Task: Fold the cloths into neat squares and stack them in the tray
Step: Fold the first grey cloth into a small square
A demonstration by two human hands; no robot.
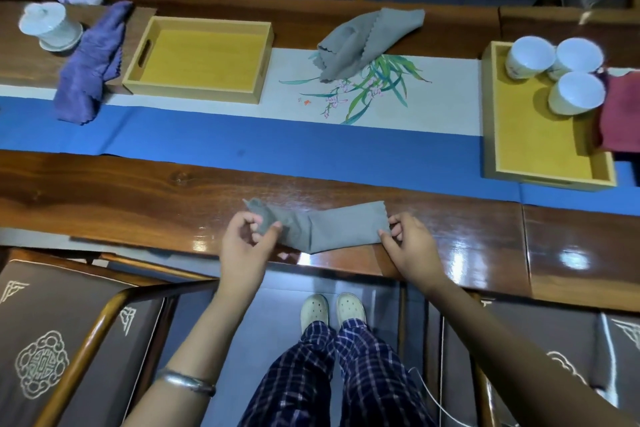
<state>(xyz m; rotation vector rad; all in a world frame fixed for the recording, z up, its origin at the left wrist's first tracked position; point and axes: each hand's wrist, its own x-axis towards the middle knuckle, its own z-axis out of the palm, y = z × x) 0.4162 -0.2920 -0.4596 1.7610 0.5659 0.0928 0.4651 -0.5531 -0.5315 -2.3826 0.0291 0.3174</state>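
Our left hand (244, 239) and right hand (407, 241) pinch opposite ends of the folded grey cloth (322, 227). It lies on the tabletop (138, 198); the tray (199, 59) sits well beyond.

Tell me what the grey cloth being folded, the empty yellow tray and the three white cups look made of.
Grey cloth being folded: soft matte fabric, probably microfibre; it creases limply and has a zigzag-cut edge.
Empty yellow tray: pale wood or bamboo, judging by its flat boards and cut-out handle slot; smooth, low sheen.
Three white cups: likely glazed porcelain; thin rims, glossy white surface.
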